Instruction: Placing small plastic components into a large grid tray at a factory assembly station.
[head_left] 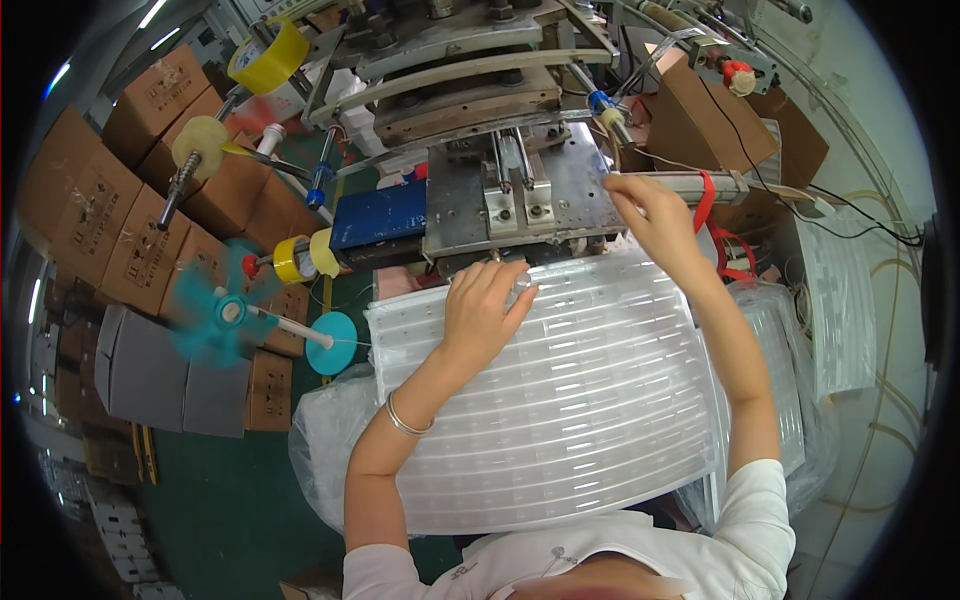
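Observation:
My left hand (484,312) rests at the far edge of a large translucent ribbed plastic tray (560,400), its fingers curled round a small transparent plastic piece (520,286). The piece's exact kind is too small to tell. Farther right, my right hand (652,222) is raised at the right edge of the press's metal plate (460,205). Its thumb and fingers are pinched together, and whatever lies between them cannot be made out. Two small metal blocks with rods, forming a fixture (518,200), stand on the plate between and beyond my hands.
Above the plate hangs the press's heavy upper block (465,105). A teal fan (230,312), blurred by spinning, stands at left near stacked cardboard boxes (120,230). Yellow tape rolls (270,58) hang upper left. A red strap (706,200) and open carton (705,120) are at right.

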